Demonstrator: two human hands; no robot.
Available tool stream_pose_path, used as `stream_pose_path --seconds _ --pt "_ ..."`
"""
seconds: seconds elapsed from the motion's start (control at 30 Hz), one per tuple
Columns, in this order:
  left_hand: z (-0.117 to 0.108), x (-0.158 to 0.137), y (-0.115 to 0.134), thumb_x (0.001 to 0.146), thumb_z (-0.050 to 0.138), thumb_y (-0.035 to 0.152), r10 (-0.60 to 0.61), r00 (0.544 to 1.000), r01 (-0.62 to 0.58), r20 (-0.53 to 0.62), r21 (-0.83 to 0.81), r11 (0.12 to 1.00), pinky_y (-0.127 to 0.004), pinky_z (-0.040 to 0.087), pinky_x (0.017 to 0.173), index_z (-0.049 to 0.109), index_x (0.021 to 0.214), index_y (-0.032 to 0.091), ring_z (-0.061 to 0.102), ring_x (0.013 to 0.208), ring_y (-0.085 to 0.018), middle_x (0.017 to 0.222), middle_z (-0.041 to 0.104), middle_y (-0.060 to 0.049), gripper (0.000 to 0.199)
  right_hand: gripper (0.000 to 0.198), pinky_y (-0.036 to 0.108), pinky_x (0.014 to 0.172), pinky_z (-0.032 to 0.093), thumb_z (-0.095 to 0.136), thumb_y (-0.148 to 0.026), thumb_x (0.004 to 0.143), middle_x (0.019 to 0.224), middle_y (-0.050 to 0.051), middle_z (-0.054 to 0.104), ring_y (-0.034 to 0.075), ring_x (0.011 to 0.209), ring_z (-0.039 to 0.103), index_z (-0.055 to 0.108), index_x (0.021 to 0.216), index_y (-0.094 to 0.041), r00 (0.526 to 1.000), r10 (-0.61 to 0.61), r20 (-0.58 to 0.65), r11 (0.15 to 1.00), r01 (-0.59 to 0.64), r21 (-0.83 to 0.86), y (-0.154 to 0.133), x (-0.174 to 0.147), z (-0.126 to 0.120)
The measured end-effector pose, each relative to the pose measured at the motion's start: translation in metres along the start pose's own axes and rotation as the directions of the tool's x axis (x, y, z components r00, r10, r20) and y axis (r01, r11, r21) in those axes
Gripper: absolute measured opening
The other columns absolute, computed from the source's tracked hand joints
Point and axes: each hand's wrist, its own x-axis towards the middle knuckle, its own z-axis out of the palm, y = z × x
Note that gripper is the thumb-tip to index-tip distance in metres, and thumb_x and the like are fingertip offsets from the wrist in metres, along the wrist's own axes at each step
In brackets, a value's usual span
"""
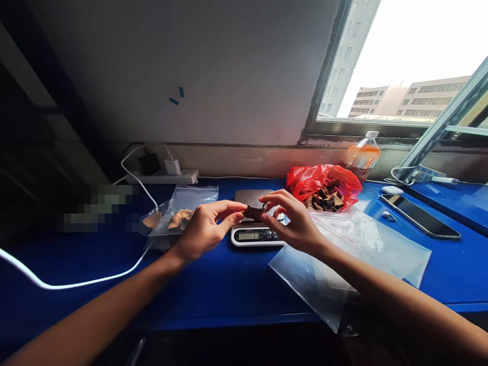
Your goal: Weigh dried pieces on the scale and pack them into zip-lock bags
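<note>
Between both hands is a dark brown dried piece, curled and rough, perhaps dried peel; its exact kind I cannot tell. My left hand pinches its left end between thumb and fingers. At its right end, my right hand grips it the same way. The piece is held above a small digital scale with a grey metal plate; the numbers on its display are too small to read. Behind my right hand, a red plastic bag lies open with many similar dried pieces in it.
Clear zip bags lie at the right, one overhanging the table edge. Left, a zip bag holds tan dried pieces. A white cable crosses the blue table. A phone, bottle and power strip stand farther out.
</note>
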Motion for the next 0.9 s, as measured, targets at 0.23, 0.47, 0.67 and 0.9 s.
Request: stream_pose_path --seconds 0.23,0.47,0.67,0.9 --pt "-0.002 0.005 -0.011 0.079 0.066 0.041 -0.015 1.000 0.017 -0.019 0.103 0.995 -0.033 0.055 0.072 0.069 0.105 0.018 0.066 0.076 -0.018 0.086 0.071 -0.005 0.035 0.011 0.024 0.062 0.052 0.055 -0.018 0.088 0.079 0.002 0.071 0.012 0.068 0.066 0.064 0.093 -0.018 0.993 -0.027 0.112 0.997 0.019 0.073 -0.003 0.003 -0.008" --pt "-0.008 0.007 -0.015 0.078 0.066 0.035 0.114 0.982 -0.059 -0.152 0.327 0.943 -0.025 0.043 0.059 0.065 0.100 0.020 0.050 0.057 -0.011 0.065 0.053 0.005 0.027 0.016 0.029 0.067 0.050 0.053 -0.019 0.090 0.085 0.006 0.067 0.015 0.072 0.063 0.069 0.093 -0.018 0.997 -0.079 0.001 0.907 0.072 -0.414 0.033 0.017 -0.013" --pt "-0.003 0.003 -0.012 0.081 0.065 0.029 0.242 0.970 -0.220 -0.001 0.419 0.881 -0.024 0.041 0.060 0.063 0.083 0.018 0.053 0.059 -0.011 0.067 0.058 0.004 0.011 0.017 0.030 0.073 0.051 0.057 -0.015 0.087 0.095 0.009 0.064 0.016 0.076 0.063 0.070 0.098 -0.017 0.983 0.056 0.176 0.847 0.046 -0.530 0.046 0.023 -0.007" --pt "-0.006 0.002 -0.012 0.084 0.061 0.029 0.284 0.950 -0.311 0.129 0.448 0.838 -0.024 0.041 0.057 0.055 0.062 0.017 0.054 0.060 -0.011 0.069 0.058 0.001 0.026 0.022 0.032 0.079 0.052 0.060 -0.026 0.086 0.100 0.009 0.066 0.018 0.084 0.064 0.068 0.106 -0.018 0.992 0.009 0.125 0.855 0.057 -0.516 0.038 0.032 -0.052"
